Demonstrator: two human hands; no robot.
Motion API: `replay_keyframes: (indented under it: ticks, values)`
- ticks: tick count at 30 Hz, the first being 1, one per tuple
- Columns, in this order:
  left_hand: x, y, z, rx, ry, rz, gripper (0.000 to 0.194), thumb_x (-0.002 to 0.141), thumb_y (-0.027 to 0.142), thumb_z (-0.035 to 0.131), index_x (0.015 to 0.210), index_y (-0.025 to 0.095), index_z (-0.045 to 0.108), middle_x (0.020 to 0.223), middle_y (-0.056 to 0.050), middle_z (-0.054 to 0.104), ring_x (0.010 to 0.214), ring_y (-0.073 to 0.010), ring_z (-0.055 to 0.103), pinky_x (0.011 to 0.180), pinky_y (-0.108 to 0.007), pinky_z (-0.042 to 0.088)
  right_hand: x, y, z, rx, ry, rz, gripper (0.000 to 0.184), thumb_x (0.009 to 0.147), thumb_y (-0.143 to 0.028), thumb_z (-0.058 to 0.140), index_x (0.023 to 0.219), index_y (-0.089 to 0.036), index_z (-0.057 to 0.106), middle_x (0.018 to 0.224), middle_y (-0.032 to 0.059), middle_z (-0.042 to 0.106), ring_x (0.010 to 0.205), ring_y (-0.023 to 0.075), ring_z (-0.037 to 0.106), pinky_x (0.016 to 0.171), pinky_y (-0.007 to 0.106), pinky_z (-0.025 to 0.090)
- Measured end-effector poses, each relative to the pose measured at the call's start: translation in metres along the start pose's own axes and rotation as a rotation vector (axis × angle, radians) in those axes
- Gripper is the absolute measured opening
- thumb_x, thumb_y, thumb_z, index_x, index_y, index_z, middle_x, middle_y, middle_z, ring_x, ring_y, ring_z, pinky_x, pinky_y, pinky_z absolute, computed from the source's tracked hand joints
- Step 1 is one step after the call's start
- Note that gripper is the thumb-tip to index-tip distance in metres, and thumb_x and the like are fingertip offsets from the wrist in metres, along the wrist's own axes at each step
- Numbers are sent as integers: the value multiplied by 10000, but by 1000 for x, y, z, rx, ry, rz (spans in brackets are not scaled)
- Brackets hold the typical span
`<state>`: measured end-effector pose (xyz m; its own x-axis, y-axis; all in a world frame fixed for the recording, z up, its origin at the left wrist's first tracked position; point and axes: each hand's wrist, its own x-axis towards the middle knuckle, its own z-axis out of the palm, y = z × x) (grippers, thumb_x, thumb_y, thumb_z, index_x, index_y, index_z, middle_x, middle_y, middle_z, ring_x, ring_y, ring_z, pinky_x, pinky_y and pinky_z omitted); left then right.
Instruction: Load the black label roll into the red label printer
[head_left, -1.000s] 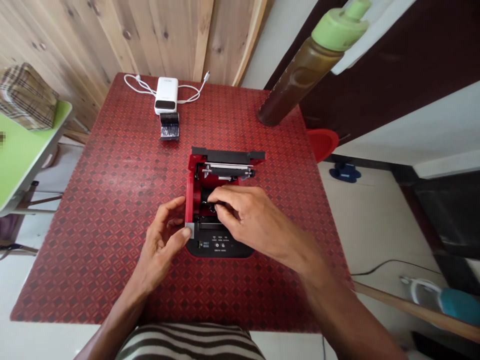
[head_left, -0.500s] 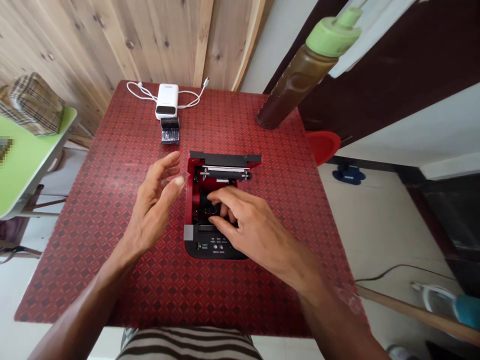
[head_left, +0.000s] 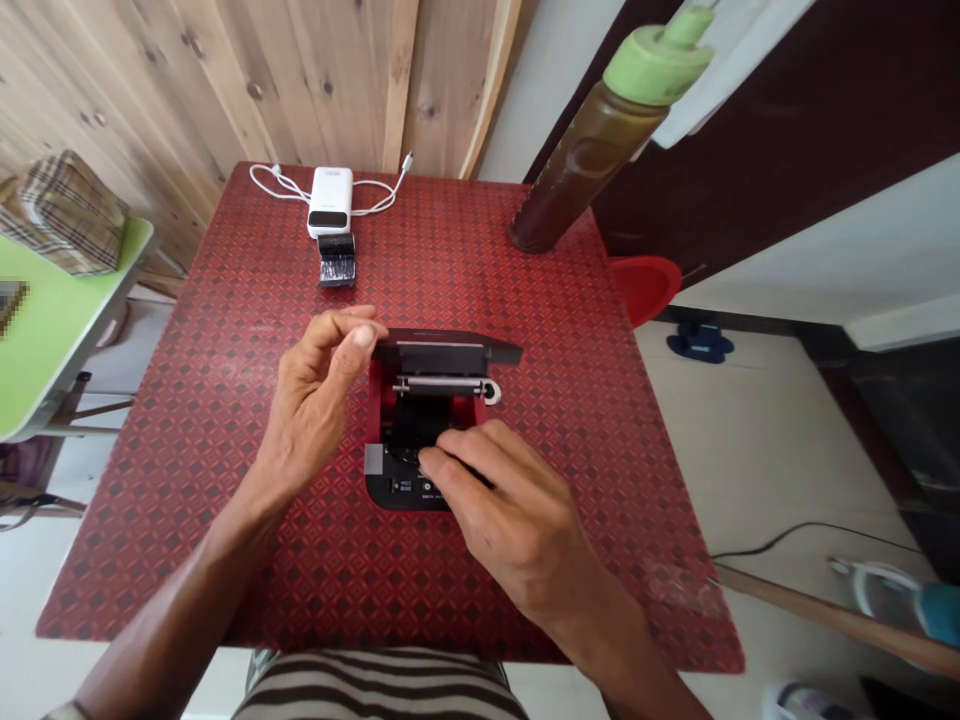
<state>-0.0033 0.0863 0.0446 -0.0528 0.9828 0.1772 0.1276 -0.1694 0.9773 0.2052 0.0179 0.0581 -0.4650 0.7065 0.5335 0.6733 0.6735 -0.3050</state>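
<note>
A small red and black printer (head_left: 405,494) sits mid-table with its lid (head_left: 442,350) partly raised. My left hand (head_left: 319,395) is closed, thumb and forefinger pinching the lid's left corner. Under the lid runs a roller bar (head_left: 439,386). Dark, shiny film (head_left: 420,420) stretches from inside the printer toward the front panel. Over the front right of the printer, my right hand (head_left: 517,505) is closed, its fingertips pinching the film's front end. That hand hides part of the panel's buttons and the right edge of the opening.
Behind the printer lie a short piece of black film (head_left: 337,262), a white power bank (head_left: 330,200) and its white cable (head_left: 382,205). A tall brown bottle (head_left: 577,165) with a green cap stands at the back right. A red stool (head_left: 646,290) is beside the table (head_left: 187,480).
The lid has swung partway down, with my left hand now on its corner. My right hand has drawn back from inside the printer toward its front, pulling the film along.
</note>
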Motion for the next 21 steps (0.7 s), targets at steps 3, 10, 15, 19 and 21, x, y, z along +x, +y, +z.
replay_keyframes:
  ticks: [3,10,15,19,21]
  values:
    - [-11,0,2,-49,10,-72,192,1017,443,815,981,257,783,1388,-78,760,1496,-315,611,1195,-455,520,-9,-3,2,-9,51,-3,214,1097,-19,615,1059,-101,808,975,96,832,822,204,694,769,366,620]
    - [-50,-16,2,-241,-37,-332,615,949,433,884,1496,307,633,1550,-101,698,1492,-331,634,1249,-525,521,-22,0,4,7,65,22,184,1072,-10,658,1123,-125,792,1042,99,850,901,217,761,825,371,653]
    - [-59,-21,1,-281,-75,-416,638,967,460,865,1533,293,622,1579,-108,699,1491,-345,642,1266,-542,505,-22,2,4,14,62,36,190,1031,0,719,1155,-131,779,1048,95,854,924,231,749,845,380,641]
    - [-58,-21,2,-317,-94,-422,647,967,456,864,1543,280,627,1664,-105,644,1556,-344,587,1306,-528,469,-20,3,-1,-18,55,100,294,1080,-144,746,1372,-129,716,1197,114,869,1135,278,776,1004,436,599]
    - [-58,-21,2,-333,-107,-431,649,975,446,857,1557,282,622,1700,-101,615,1573,-344,574,1309,-521,469,-20,4,-3,-24,48,148,351,1106,-203,725,1445,-131,666,1218,123,869,1186,287,783,1034,450,580]
